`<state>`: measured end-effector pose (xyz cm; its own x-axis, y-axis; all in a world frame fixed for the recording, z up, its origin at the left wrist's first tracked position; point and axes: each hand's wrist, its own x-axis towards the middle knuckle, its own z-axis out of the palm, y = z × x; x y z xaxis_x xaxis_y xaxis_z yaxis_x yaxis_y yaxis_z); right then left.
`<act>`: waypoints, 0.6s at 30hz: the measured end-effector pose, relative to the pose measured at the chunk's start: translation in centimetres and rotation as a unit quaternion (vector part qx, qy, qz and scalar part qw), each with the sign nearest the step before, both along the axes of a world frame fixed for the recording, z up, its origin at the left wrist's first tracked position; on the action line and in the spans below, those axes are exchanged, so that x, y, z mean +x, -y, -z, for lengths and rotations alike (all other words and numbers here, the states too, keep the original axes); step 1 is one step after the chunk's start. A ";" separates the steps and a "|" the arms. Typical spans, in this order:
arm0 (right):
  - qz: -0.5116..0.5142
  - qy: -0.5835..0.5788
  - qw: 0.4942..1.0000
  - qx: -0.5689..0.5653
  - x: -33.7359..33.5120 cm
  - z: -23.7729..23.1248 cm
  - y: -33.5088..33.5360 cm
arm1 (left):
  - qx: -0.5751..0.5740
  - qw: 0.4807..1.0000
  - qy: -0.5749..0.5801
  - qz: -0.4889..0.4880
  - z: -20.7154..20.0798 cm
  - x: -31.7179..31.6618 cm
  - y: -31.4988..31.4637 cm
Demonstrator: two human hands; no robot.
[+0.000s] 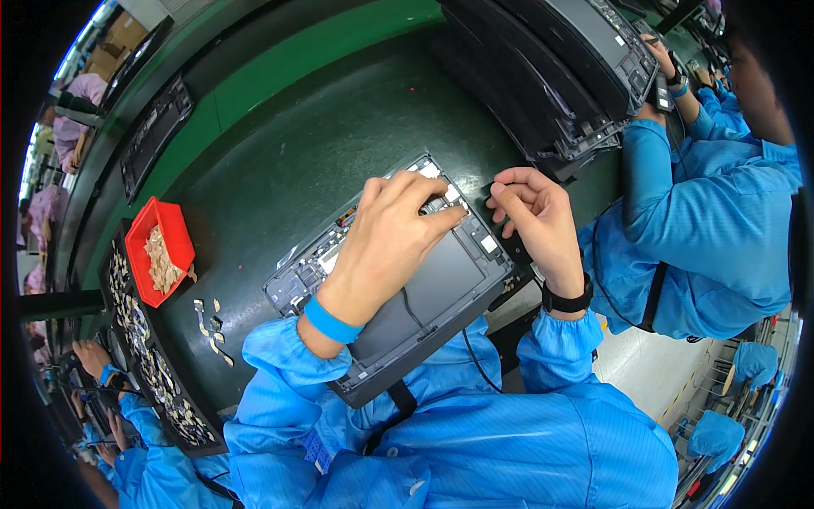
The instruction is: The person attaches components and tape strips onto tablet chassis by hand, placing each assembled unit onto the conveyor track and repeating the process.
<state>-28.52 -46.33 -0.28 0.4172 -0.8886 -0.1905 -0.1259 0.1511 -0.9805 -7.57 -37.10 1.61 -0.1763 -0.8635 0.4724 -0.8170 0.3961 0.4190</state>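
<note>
A dark grey laptop chassis (pixel 441 271) with its inside parts exposed sits at an angle in front of me, its near edge close to my body. Across its far part reaches my left hand (pixel 386 233), the thumb and index finger apart beside small white and silver parts at the far right corner. Just off the right edge of the chassis, my right hand (pixel 538 220) is raised with thumb and index finger pinched together. Something small and dark shows at those fingertips, too little to name. A thin black cable lies over the flat panel of the chassis.
A red bin (pixel 181 242) of beige pieces stands on the green table at left, near loose small connectors (pixel 212 331) and a black tray (pixel 165 386) full of small parts. Stacked dark chassis (pixel 543 76) rise at the far right. A co-worker in blue (pixel 712 220) sits close on my right.
</note>
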 end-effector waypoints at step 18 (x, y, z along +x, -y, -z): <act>0.000 0.002 1.000 0.007 0.1 -0.2 -0.1 | -0.020 0.999 0.024 0.027 0.3 -0.5 -0.1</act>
